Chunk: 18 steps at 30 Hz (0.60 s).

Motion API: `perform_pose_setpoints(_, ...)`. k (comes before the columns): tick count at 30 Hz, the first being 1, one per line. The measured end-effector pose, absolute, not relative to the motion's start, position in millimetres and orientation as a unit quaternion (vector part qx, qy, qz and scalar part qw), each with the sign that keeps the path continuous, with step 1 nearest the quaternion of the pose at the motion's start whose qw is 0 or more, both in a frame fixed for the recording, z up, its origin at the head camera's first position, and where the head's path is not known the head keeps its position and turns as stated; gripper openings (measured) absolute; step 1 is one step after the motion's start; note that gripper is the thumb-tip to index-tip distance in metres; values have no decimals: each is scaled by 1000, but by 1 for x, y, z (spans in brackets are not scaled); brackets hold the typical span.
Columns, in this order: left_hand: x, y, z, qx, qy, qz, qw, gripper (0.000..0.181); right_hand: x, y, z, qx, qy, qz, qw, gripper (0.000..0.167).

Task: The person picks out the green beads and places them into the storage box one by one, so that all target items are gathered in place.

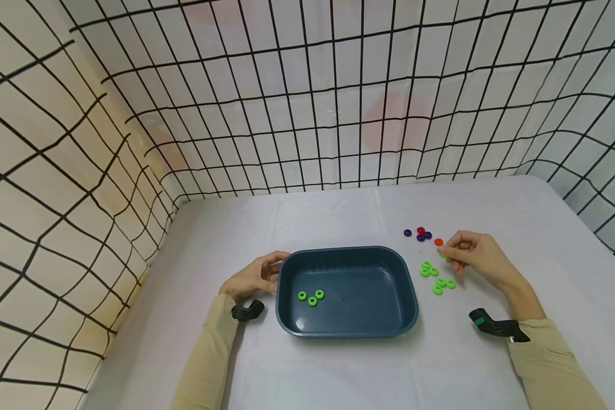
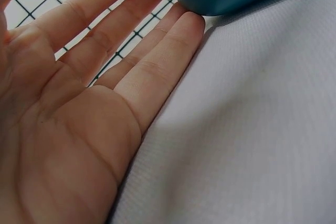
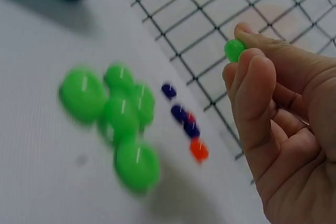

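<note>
the left hand (image 1: 253, 278) is loosely touching the blue tray (image 1: 361, 319) containing three green rings (image 1: 312, 301), the right hand (image 1: 479, 256) pinching another, six remaining outside.

It's bright in here — soft light over the cloth (image 1: 359, 376), faint shadows, a glint inside the tray (image 1: 364, 307). The head view stretches the grid (image 1: 40, 152) toward its edges; the left wrist's is dimmer; the right's blurs the shiny green rings (image 3: 137, 165).
</note>
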State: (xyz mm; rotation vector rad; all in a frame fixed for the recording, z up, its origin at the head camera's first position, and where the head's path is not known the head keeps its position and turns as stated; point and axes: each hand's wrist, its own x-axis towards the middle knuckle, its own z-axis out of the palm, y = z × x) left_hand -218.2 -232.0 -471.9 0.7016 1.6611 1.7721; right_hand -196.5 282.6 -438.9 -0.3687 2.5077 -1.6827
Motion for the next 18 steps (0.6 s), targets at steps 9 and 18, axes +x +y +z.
perform_pose_setpoints(9, -218, -233, -473, 255, 635, 666, 297, 82, -218, 208, -386, -236, 799, -544, 95, 16)
perform_pose_setpoints(18, -219, -232, -474, 261, 639, 659, 298, 84, -219, 108, -367, -382, 789, -430, 215, 11)
